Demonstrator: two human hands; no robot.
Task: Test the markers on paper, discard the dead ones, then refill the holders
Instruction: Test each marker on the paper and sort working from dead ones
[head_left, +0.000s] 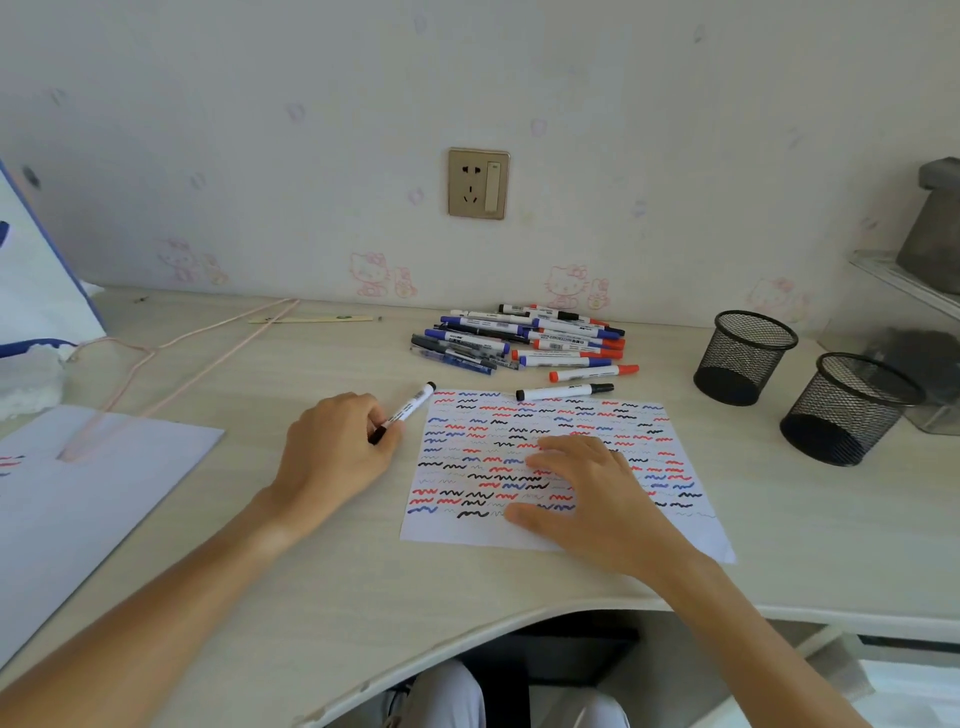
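Left hand (332, 447) fingers grip a black marker (404, 411); right hand (587, 493) fingers press flat on the paper (675, 467)

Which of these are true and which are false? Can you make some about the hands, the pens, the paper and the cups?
1. The left hand holds a marker. True.
2. The right hand holds a red pen. False: it lies flat on the paper and holds nothing.
3. The paper is blank. False: it is full of red, blue and black squiggles.
4. Both mesh cups look empty. True.
5. The pile of markers lies behind the paper, near the wall. True.
6. One black marker stands in a cup. False: it lies on the desk at the paper's far edge.
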